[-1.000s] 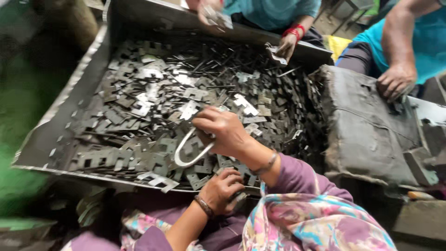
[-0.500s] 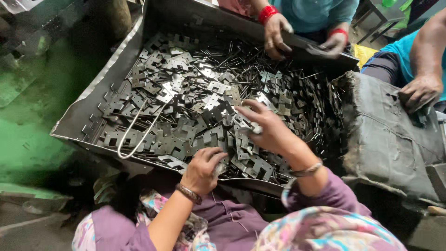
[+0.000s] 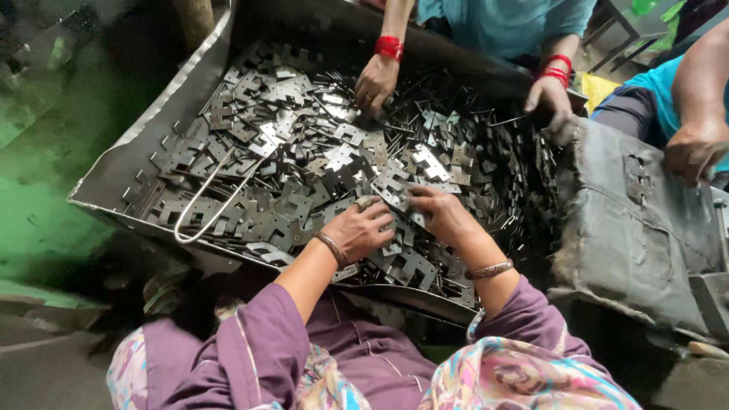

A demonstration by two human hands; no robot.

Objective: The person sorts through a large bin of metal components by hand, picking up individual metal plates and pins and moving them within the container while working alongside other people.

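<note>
Your left hand (image 3: 367,226) has come up from the tray's (image 3: 114,178) near edge to join your right hand (image 3: 437,212) — both now curl half-closed over flat metal plates (image 3: 334,163) heaped in it, sorting together.

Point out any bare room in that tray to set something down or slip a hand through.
Bare metal shows only along the tray's sloped left wall, left of the wire loop, and the dark far wall. The stamped metal plates cover the floor elsewhere. Most crowded: the near middle around the left hand and right hand, and the far edge by a co-worker's hand.
</note>
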